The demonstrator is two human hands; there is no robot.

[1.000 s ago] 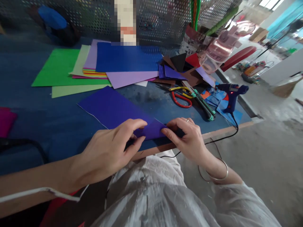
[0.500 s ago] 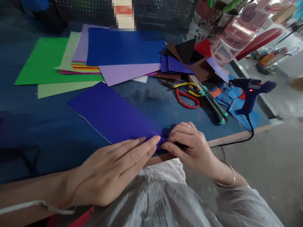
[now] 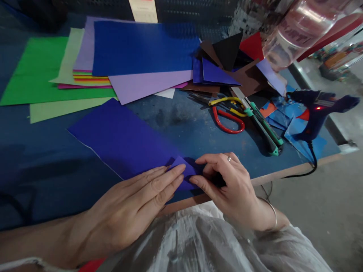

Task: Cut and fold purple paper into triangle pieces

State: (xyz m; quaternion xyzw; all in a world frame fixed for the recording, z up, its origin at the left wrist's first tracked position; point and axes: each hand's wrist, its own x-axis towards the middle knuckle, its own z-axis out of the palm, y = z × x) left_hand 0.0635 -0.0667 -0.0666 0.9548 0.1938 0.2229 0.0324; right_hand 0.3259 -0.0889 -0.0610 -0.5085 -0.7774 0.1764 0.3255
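A sheet of purple-blue paper (image 3: 121,139) lies slantwise near the table's front edge, its near right corner folded over into a small flap (image 3: 178,162). My left hand (image 3: 138,200) rests flat on the sheet, fingers stretched together, the fingertips pressing on the flap. At the right end of the paper is my right hand (image 3: 227,185). Its thumb touches the paper by the fold, while the index finger is raised and apart from the thumb. The other right fingers curl under and are partly hidden.
Stacked coloured paper (image 3: 141,49) lies at the back. Behind the hands are red-and-yellow-handled scissors (image 3: 229,121), a green-and-black utility knife (image 3: 262,128) and paper scraps (image 3: 224,71). A glue gun (image 3: 314,113) with a red light and a clear bottle (image 3: 300,37) stand right.
The corner flap now stands up more visibly beside my left fingertips. My right fingers have spread from the paper's edge, the index finger lifting. The camera view has shifted slightly.
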